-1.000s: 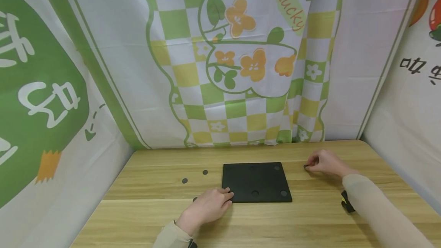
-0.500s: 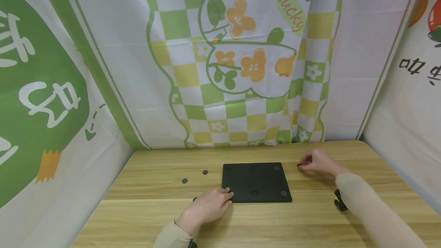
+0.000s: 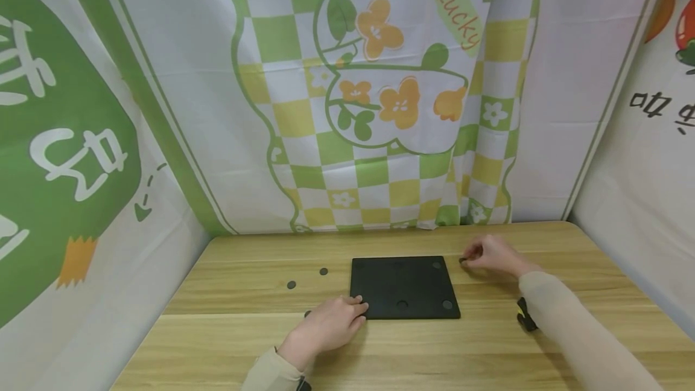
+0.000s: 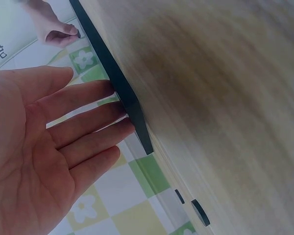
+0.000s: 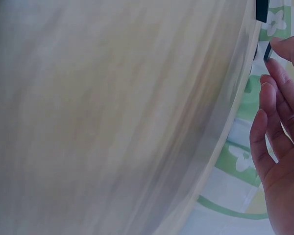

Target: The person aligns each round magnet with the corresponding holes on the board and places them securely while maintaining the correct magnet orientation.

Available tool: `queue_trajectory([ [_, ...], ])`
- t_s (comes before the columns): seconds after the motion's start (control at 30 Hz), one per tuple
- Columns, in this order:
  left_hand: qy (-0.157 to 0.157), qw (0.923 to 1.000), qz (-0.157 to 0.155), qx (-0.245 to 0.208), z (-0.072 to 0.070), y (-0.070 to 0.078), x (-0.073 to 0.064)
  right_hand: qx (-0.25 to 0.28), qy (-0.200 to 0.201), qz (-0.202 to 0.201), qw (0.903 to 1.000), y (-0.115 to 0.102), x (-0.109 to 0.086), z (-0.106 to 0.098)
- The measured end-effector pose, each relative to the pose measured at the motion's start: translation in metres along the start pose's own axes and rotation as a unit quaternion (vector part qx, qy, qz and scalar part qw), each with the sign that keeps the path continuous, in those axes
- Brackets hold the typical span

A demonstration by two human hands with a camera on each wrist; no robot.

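A flat black rectangular board (image 3: 380, 285) lies on the wooden table. My left hand (image 3: 328, 323) rests at its near-left corner; in the left wrist view the straight fingers touch the edge of the board (image 4: 121, 90). My right hand (image 3: 494, 254) pinches a small dark disc (image 5: 268, 52) between thumb and index finger, just right of the board's far-right corner. Two grey discs sit on the board's right side, one near the far corner (image 3: 436, 265) and one near the front corner (image 3: 447, 305). Round outlines mark other spots on the board.
Left of the board lie two loose dark discs, a farther one (image 3: 323, 271) and a nearer one (image 3: 291, 285). A third disc (image 3: 307, 314) is partly hidden behind my left hand. Printed curtains (image 3: 374, 186) hang along the table's back and both sides.
My right hand has moved left toward the board, carrying the pinched disc. The left hand has stayed at the board's corner, and the board has not shifted.
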State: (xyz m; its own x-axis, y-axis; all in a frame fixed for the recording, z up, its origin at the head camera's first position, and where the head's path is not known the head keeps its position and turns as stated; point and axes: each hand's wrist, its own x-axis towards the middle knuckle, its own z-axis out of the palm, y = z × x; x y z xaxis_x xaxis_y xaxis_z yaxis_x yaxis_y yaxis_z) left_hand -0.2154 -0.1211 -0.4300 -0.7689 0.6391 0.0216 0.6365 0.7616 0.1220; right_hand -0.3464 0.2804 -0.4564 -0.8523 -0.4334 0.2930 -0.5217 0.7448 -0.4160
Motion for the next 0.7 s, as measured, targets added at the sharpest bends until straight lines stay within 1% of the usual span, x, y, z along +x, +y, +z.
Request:
queue_trajectory([
  [0.23, 0.000, 1.0000, -0.001, -0.006, 0.000, -0.001, 0.000, 0.024, -0.005, 0.004, 0.9997, -0.006, 0.003, 0.004],
  [0.47, 0.000, 1.0000, 0.000, -0.003, 0.000, 0.000, 0.000, 0.029, 0.000, 0.005, 0.9996, -0.011, 0.007, 0.008],
  [0.7, 0.003, 1.0000, -0.001, 0.001, -0.001, 0.001, 0.000, 0.035, -0.008, -0.001, 0.9994, -0.017, 0.012, 0.012],
])
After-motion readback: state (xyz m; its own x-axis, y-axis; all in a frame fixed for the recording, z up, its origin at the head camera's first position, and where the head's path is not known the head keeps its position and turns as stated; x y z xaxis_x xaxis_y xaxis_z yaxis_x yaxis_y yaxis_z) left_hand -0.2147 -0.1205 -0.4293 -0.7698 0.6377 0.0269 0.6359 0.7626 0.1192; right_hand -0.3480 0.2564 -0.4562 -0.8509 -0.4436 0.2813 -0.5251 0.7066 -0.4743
